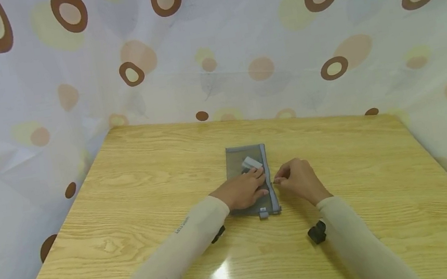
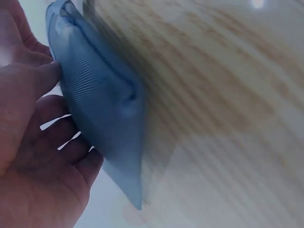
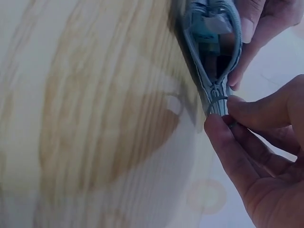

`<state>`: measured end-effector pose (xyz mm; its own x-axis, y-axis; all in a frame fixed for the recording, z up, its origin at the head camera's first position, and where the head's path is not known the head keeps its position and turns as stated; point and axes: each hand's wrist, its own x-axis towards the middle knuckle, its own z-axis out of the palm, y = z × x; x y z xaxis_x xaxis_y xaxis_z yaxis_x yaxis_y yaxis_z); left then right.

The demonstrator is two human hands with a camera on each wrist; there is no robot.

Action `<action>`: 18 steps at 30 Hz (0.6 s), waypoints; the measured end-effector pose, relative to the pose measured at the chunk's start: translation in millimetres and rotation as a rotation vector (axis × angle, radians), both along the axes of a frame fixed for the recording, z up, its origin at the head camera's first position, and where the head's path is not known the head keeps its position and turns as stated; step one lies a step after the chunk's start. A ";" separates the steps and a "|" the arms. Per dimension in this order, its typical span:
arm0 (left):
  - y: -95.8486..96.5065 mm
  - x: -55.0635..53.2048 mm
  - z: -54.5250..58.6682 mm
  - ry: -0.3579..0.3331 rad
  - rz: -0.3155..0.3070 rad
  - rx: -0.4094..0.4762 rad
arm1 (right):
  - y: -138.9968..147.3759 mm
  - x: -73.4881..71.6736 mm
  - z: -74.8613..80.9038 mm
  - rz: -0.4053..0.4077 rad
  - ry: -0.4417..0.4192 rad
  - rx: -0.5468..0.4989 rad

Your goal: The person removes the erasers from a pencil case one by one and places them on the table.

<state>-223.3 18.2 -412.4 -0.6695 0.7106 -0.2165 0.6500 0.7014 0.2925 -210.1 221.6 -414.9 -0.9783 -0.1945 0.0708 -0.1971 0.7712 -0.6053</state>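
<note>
A grey-blue zip pouch (image 1: 235, 157) with see-through mesh lies on the wooden table, its zipper edge toward the right. Inside shows a small whitish block-shaped item (image 1: 252, 162). My left hand (image 1: 245, 189) rests across the pouch with its fingers extended; the left wrist view shows the fingertips against the side of the pouch (image 2: 104, 99). At the zipper edge my right hand (image 1: 300, 180) pinches the ring-shaped zipper pull (image 3: 217, 100) between thumb and fingers. The right wrist view shows the zipper parted on the far side of the slider, with contents visible in the gap.
The wooden table (image 1: 159, 179) meets a sheet (image 1: 216, 92) with brown and yellow circles at its back and sides. A black wrist camera (image 1: 317, 233) sits below the right wrist, and another black device (image 1: 218, 234) below the left. A small tab (image 1: 264, 215) sticks out from the pouch's near end.
</note>
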 end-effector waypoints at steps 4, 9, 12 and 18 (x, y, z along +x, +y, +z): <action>1.4 -2.8 6.8 0.009 -0.002 0.000 | 5.1 1.3 2.9 0.022 -0.020 -0.010; 3.0 -8.6 9.0 0.008 0.019 -0.025 | 5.9 0.5 1.6 0.038 -0.028 -0.029; 4.2 -11.0 6.0 -0.005 0.023 -0.039 | 5.5 -0.1 0.6 0.042 -0.028 -0.030; 5.2 -12.5 0.4 -0.031 0.013 -0.015 | 2.4 -0.9 -0.8 -0.002 0.012 0.002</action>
